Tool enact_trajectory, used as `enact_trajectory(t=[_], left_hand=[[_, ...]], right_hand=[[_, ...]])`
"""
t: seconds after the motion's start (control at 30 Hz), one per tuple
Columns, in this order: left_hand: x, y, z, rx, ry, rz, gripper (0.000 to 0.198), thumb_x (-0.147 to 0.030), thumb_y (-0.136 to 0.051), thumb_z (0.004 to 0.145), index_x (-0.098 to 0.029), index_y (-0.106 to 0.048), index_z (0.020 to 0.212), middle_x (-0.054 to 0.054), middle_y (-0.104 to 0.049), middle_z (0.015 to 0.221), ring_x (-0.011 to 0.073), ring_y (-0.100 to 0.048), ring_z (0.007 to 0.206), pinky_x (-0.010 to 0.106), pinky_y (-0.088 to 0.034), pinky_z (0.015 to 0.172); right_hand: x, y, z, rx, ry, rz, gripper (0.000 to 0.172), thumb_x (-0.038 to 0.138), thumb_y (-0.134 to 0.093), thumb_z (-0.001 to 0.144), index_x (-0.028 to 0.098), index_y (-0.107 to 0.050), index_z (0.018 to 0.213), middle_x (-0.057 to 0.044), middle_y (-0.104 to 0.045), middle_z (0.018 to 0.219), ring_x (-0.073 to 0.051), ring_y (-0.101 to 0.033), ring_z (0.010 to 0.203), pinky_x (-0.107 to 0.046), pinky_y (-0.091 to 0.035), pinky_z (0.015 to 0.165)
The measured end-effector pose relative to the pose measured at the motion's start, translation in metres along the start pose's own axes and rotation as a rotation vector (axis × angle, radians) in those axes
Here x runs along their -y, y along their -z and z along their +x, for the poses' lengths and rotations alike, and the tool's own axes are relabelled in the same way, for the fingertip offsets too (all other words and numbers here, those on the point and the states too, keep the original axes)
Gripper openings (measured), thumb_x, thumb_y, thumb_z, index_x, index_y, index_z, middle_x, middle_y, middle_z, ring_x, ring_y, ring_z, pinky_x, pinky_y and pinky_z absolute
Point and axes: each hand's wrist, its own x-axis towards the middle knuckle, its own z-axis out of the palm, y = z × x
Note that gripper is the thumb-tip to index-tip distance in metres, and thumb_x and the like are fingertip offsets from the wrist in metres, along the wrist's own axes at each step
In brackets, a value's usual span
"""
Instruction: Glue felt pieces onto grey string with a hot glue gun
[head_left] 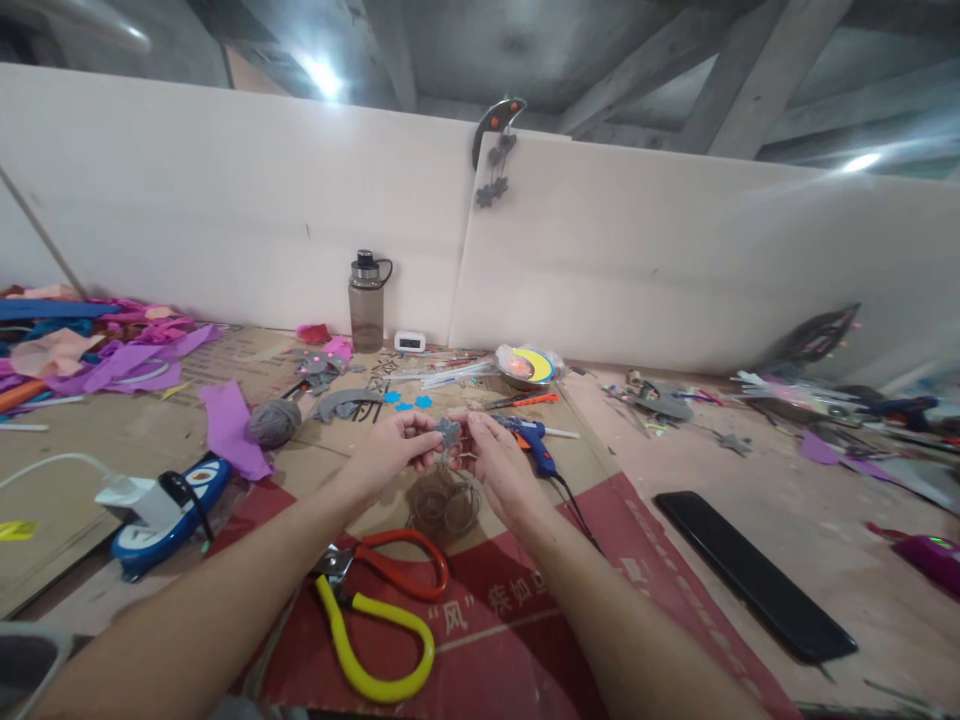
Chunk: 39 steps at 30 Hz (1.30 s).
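Note:
Pinched in the fingers of my left hand [411, 443] is a small grey felt piece [448, 432], perhaps flower-shaped. My right hand [495, 455] meets it from the other side with fingers closed; what they grip is hidden. Below both hands lies a loose coil of thin cord [442, 505] on the cardboard. Scissors with one red and one yellow handle [382, 660] rest nearer to me. Just beyond my right hand is a blue hot glue gun [536, 447]. Several blue felt flowers [424, 401] lie past my fingers.
A grey yarn ball [275, 424] and a blue power strip [174, 518] are at left, before heaped felt scraps [120, 360]. A bottle [367, 305], small clock [410, 342] and bowl [517, 380] stand behind. A black phone [750, 575] lies right. A moon ornament [495, 135] hangs on the white partition.

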Motion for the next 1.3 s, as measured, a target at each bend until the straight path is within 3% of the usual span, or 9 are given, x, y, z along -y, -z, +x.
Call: enact_trajectory(t=[0.13, 0.23, 0.33, 0.53, 0.67, 0.8, 0.97, 1.13, 1.3], left_hand=[[0.001, 0.001, 0.001, -0.012, -0.030, 0.005, 0.019, -0.028, -0.068, 0.067, -0.015, -0.058, 0.074, -0.003, -0.055, 0.061, 0.0061, -0.048, 0.050, 0.020, -0.038, 0.051], [0.001, 0.001, 0.001, -0.025, -0.025, -0.028, 0.019, -0.028, -0.069, 0.067, -0.014, -0.057, 0.075, -0.003, -0.053, 0.059, 0.0058, -0.046, 0.049, 0.020, -0.036, 0.050], [0.001, 0.002, 0.002, -0.032, -0.002, -0.108, 0.021, -0.028, -0.070, 0.066, -0.014, -0.057, 0.074, -0.003, -0.052, 0.059, 0.0049, -0.045, 0.048, 0.018, -0.034, 0.049], [0.001, 0.006, 0.003, -0.017, -0.018, -0.212, 0.023, -0.030, -0.071, 0.066, -0.015, -0.057, 0.076, -0.004, -0.051, 0.065, 0.0045, -0.044, 0.050, 0.018, -0.033, 0.049], [0.001, 0.005, 0.000, -0.136, -0.186, 0.033, 0.019, -0.032, -0.066, 0.071, -0.017, -0.059, 0.080, -0.004, -0.053, 0.066, 0.0065, -0.044, 0.053, 0.020, -0.034, 0.050], [-0.001, 0.003, -0.006, -0.256, -0.465, 0.406, 0.011, -0.028, -0.059, 0.078, -0.018, -0.063, 0.080, 0.000, -0.057, 0.072, 0.0107, -0.050, 0.064, 0.023, -0.039, 0.059], [-0.001, 0.002, -0.009, -0.242, -0.671, 0.642, 0.008, -0.020, -0.057, 0.078, -0.020, -0.065, 0.082, 0.004, -0.059, 0.083, 0.0147, -0.055, 0.079, 0.026, -0.044, 0.067], [-0.002, 0.002, -0.010, -0.164, -0.671, 0.588, 0.014, -0.014, -0.058, 0.075, -0.021, -0.064, 0.086, 0.006, -0.063, 0.100, 0.0173, -0.057, 0.095, 0.030, -0.046, 0.078], [-0.007, 0.002, -0.009, -0.166, -0.431, 0.318, 0.011, -0.024, -0.060, 0.075, -0.018, -0.064, 0.084, 0.005, -0.067, 0.083, 0.0155, -0.061, 0.075, 0.028, -0.047, 0.071]], right_hand=[[-0.001, 0.001, 0.000, -0.036, 0.030, -0.008, 0.019, 0.029, -0.058, 0.069, 0.018, -0.060, 0.084, 0.003, -0.054, 0.072, -0.010, -0.049, 0.060, -0.024, -0.040, 0.056], [0.001, 0.004, 0.000, -0.135, 0.143, -0.019, 0.016, 0.016, -0.051, 0.063, 0.018, -0.059, 0.077, 0.005, -0.052, 0.065, -0.007, -0.045, 0.056, -0.021, -0.036, 0.056], [0.003, 0.005, -0.001, -0.162, 0.211, -0.005, 0.017, 0.015, -0.046, 0.063, 0.018, -0.058, 0.074, 0.006, -0.047, 0.061, -0.007, -0.042, 0.051, -0.021, -0.033, 0.053], [0.003, 0.000, -0.005, -0.096, 0.169, -0.051, 0.014, 0.021, -0.050, 0.071, 0.019, -0.059, 0.081, 0.005, -0.050, 0.067, -0.008, -0.043, 0.052, -0.022, -0.035, 0.052], [0.001, -0.001, -0.003, -0.067, 0.164, -0.063, 0.014, 0.031, -0.055, 0.077, 0.018, -0.058, 0.082, 0.005, -0.049, 0.067, -0.006, -0.043, 0.051, -0.021, -0.035, 0.051], [-0.001, -0.001, -0.002, 0.005, 0.136, -0.040, 0.020, 0.038, -0.060, 0.077, 0.019, -0.054, 0.079, 0.005, -0.051, 0.066, -0.006, -0.044, 0.050, -0.021, -0.037, 0.050], [0.001, -0.004, -0.005, 0.030, 0.115, 0.026, 0.020, 0.034, -0.061, 0.076, 0.021, -0.054, 0.089, 0.004, -0.059, 0.070, -0.008, -0.052, 0.055, -0.022, -0.044, 0.053], [0.004, -0.006, -0.007, 0.025, 0.175, -0.037, 0.013, 0.029, -0.060, 0.075, 0.019, -0.055, 0.081, 0.005, -0.056, 0.062, -0.009, -0.053, 0.054, -0.024, -0.048, 0.056], [0.009, -0.009, -0.009, 0.047, 0.148, -0.030, 0.018, 0.029, -0.055, 0.078, 0.021, -0.049, 0.092, 0.004, -0.061, 0.071, -0.009, -0.056, 0.056, -0.025, -0.048, 0.058]])
